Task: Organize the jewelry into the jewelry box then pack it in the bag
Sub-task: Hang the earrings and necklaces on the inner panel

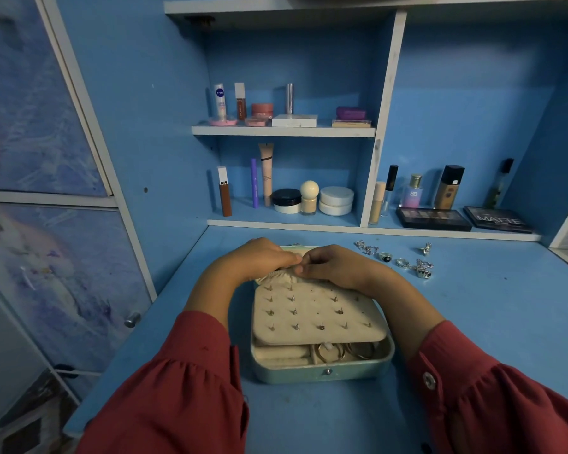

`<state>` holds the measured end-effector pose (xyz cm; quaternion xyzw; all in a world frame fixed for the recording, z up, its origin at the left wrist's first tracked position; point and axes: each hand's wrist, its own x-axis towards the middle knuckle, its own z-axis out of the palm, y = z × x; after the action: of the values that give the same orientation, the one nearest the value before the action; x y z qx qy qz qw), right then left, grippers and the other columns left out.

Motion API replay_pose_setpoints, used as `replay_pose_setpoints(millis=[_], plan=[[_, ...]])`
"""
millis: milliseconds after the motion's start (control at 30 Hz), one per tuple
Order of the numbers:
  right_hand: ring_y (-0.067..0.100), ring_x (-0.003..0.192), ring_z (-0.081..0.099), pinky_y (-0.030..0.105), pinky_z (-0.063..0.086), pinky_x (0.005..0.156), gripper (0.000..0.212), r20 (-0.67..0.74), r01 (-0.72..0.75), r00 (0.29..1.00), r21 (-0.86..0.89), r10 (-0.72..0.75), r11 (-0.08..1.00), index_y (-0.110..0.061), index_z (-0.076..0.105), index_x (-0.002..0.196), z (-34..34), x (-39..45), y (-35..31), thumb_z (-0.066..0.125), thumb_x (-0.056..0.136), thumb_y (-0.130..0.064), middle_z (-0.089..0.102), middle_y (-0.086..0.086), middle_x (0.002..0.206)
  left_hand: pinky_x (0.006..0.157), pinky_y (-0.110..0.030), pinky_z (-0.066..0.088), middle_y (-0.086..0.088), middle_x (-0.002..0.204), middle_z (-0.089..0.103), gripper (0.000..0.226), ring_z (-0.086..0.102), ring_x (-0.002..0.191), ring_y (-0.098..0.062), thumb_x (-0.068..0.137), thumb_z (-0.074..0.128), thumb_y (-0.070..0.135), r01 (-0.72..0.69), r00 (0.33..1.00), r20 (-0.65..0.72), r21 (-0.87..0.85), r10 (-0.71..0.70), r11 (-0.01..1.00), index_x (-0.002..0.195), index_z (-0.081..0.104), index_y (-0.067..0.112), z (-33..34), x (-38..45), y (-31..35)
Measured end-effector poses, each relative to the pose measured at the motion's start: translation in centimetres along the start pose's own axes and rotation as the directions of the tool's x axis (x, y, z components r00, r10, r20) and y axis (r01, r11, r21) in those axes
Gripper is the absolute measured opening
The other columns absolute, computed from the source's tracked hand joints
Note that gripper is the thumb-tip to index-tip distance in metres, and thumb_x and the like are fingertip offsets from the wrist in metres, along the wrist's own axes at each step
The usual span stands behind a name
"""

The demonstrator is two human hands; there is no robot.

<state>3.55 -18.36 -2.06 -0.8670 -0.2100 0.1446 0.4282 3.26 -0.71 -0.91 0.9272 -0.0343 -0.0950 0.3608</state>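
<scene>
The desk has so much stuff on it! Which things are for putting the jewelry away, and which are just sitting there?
For the job:
- jewelry box, open
- earring pad lying in it
- loose rings on the desk
- left hand and right hand, both at the box's far end

Just lying about:
- makeup bottles and jars on the shelves
- eyeshadow palettes

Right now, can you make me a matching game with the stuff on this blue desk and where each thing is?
Things:
1. pale green jewelry box
2. loose silver rings
3. cream earring panel with studs
4. black eyeshadow palettes

Places:
A. on the low shelf at the back right
B. on the desk, right of the box
C. lying over the top of the open box
D. on the desk between the two red sleeves

Pairs: 1-D, 2-B, 3-C, 4-A
</scene>
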Motion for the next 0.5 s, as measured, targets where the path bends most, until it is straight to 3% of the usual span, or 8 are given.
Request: replay_pose_setpoints(millis=[100, 233, 400, 500], plan=[[0.007, 0.08, 0.055, 0.021, 0.042, 0.074, 0.018, -0.002, -0.006, 1.0, -0.011, 0.006, 1.0, -0.016, 0.07, 0.091, 0.03, -0.04, -0.05, 0.063, 0.09, -0.033, 0.064, -0.001, 0.085, 0.079, -0.027, 0.042, -0.002, 0.097, 0.063, 0.034, 0.056, 0.09, -0.013, 0.092, 0.054, 0.049, -0.028, 1.0, -0.01, -0.013, 0.028, 1.0, 0.085, 0.067, 0.017, -0.1, 0.08, -0.15], [0.009, 0.079, 0.054, 0.023, 0.041, 0.072, 0.023, -0.008, -0.012, 1.0, -0.049, 0.012, 0.999, -0.014, 0.07, 0.096, 0.03, -0.01, -0.03, 0.063, 0.09, -0.034, 0.063, 0.002, 0.086, 0.075, -0.029, 0.041, -0.006, 0.087, 0.059, 0.058, 0.055, 0.083, -0.017, 0.088, 0.054, 0.057, 0.014, 1.0, -0.016, 0.053, -0.013, 0.999, 0.094, 0.069, 0.002, 0.2, 0.27, -0.19], [0.006, 0.072, 0.052, 0.021, 0.04, 0.067, 0.013, -0.032, -0.012, 0.999, -0.059, 0.01, 0.998, -0.025, 0.07, 0.084, 0.04, 0.03, -0.12, 0.064, 0.089, -0.035, 0.061, -0.004, 0.077, 0.075, -0.033, 0.043, -0.003, 0.076, 0.054, 0.05, 0.056, 0.082, -0.021, 0.086, 0.056, 0.059, 0.01, 1.0, -0.028, 0.12, -0.006, 0.993, 0.069, 0.063, 0.013, 0.25, 0.31, -0.22], [0.005, 0.077, 0.054, 0.019, 0.041, 0.068, 0.012, -0.045, -0.001, 0.999, -0.085, -0.002, 0.996, -0.022, 0.072, 0.091, 0.05, 0.07, -0.05, 0.064, 0.09, -0.031, 0.065, -0.003, 0.085, 0.074, -0.033, 0.042, 0.0, 0.072, 0.055, 0.045, 0.055, 0.08, -0.02, 0.087, 0.057, 0.057, -0.041, 0.997, -0.053, 0.141, 0.049, 0.989, 0.061, 0.061, 0.019, -0.16, 0.26, -0.56]])
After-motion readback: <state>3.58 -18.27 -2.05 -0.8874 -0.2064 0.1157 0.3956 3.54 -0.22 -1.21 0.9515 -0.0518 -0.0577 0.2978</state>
